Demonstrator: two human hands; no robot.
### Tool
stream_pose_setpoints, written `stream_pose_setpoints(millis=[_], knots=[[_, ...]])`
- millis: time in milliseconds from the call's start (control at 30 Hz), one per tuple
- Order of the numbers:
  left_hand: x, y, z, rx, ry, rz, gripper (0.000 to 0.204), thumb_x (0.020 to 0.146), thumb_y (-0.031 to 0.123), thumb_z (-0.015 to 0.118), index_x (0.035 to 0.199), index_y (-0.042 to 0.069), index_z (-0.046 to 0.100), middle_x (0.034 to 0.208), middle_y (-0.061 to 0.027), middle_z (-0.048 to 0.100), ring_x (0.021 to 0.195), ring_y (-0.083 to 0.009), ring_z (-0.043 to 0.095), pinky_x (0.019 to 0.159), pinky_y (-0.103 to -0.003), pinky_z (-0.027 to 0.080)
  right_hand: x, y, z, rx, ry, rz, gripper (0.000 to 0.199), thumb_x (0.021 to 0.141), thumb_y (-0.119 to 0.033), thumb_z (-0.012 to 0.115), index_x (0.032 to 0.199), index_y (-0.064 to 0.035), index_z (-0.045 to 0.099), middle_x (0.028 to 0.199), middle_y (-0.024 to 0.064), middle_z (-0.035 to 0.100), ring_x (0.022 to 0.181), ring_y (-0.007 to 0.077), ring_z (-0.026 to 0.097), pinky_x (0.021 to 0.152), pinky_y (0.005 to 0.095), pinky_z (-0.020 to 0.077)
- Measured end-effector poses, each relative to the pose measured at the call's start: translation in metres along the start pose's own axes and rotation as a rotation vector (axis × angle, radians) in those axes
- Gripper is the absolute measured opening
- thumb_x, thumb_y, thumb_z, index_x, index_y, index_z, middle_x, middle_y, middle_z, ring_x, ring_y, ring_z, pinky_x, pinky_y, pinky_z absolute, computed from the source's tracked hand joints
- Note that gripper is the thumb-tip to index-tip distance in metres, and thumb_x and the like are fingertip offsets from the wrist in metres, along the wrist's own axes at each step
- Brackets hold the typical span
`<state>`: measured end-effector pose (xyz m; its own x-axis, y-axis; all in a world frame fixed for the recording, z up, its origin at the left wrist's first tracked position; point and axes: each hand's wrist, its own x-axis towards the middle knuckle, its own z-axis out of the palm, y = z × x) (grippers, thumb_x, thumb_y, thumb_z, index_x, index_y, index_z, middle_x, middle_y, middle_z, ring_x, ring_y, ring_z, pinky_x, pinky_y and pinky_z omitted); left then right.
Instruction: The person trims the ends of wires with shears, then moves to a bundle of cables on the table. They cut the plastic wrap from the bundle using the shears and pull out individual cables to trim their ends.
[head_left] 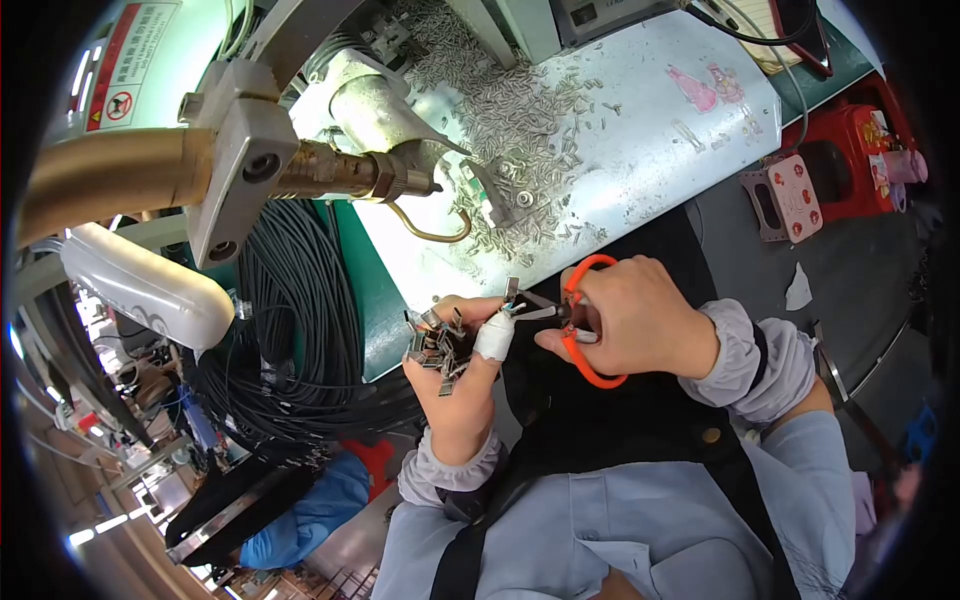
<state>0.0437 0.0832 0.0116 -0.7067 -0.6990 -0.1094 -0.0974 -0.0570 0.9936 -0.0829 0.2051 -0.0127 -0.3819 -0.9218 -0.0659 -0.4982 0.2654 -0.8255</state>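
Note:
My left hand is closed around a bunch of small metal plug connectors, their ends sticking out between thumb and fingers. White wrapping covers the thumb. One connector stands up at the thumb tip, with fine coloured wire ends beside it. My right hand grips orange-handled scissors. Their silver blades are parted and point left, close to the wire ends at my thumb; whether they touch them I cannot tell.
Many small metal pieces lie scattered over the white worktop. A machine head with a metal nozzle juts in from the left. Coiled black cables lie beside the worktop. A red stool stands at right. Another person's blue sleeve shows lower left.

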Motion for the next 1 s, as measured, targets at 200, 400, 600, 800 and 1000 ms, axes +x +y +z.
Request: stream_pose_setpoints(millis=[200, 400, 600, 800, 1000], knots=[[0.002, 0.003, 0.004, -0.016, 0.014, -0.046, 0.013, 0.073, -0.003, 0.061, 0.086, -0.002, 0.058, 0.078, -0.0041, 0.056, 0.068, -0.0083, 0.05, 0.064, -0.02, 0.039, 0.003, 0.008, 0.02, 0.027, 0.146, -0.082, 0.034, 0.073, -0.025, 0.067, 0.055, -0.004, 0.047, 0.044, 0.0077, 0.047, 0.039, 0.026, 0.048, 0.039, 0.0298, 0.0369], [0.035, -0.006, -0.018, -0.357, -0.135, -0.386, 0.013, 0.076, -0.002, 0.058, 0.089, 0.0, 0.055, 0.076, -0.0047, 0.055, 0.055, -0.0072, 0.044, 0.047, -0.019, 0.034, 0.001, 0.014, 0.021, 0.366, 0.05, -0.04, 0.027, 0.077, -0.017, 0.063, 0.061, -0.0028, 0.048, 0.044, 0.0077, 0.047, 0.037, 0.0198, 0.047, 0.039, 0.0274, 0.0368], [0.08, 0.0, -0.016, -0.483, -0.206, -0.389, 0.015, 0.078, 0.001, 0.058, 0.092, 0.001, 0.053, 0.069, -0.0025, 0.05, 0.049, -0.0057, 0.037, 0.04, -0.019, 0.027, 0.02, -0.008, 0.006, 0.856, 0.109, 0.287, 0.018, 0.083, -0.013, 0.056, 0.074, -0.0007, 0.046, 0.054, 0.003, 0.05, 0.041, 0.0079, 0.045, 0.039, 0.0215, 0.0363], [0.089, 0.004, -0.017, -0.408, -0.225, -0.413, 0.018, 0.077, 0.004, 0.059, 0.093, -0.002, 0.052, 0.064, -0.0021, 0.047, 0.046, -0.0055, 0.033, 0.039, -0.018, 0.024, 0.068, -0.006, -0.011, 0.729, 0.307, 0.171, 0.017, 0.085, -0.013, 0.052, 0.076, -0.0005, 0.045, 0.057, 0.0012, 0.048, 0.042, 0.0059, 0.044, 0.039, 0.0208, 0.036], [0.095, 0.005, -0.022, -0.348, -0.253, -0.419, 0.023, 0.075, 0.006, 0.062, 0.094, -0.003, 0.052, 0.066, -0.004, 0.049, 0.045, -0.0058, 0.032, 0.039, -0.018, 0.023, 0.079, -0.002, -0.01, 0.67, 0.184, 0.14, 0.015, 0.086, -0.013, 0.051, 0.077, -0.0012, 0.046, 0.053, -0.0012, 0.043, 0.041, 0.0052, 0.04, 0.038, 0.0211, 0.0339]])
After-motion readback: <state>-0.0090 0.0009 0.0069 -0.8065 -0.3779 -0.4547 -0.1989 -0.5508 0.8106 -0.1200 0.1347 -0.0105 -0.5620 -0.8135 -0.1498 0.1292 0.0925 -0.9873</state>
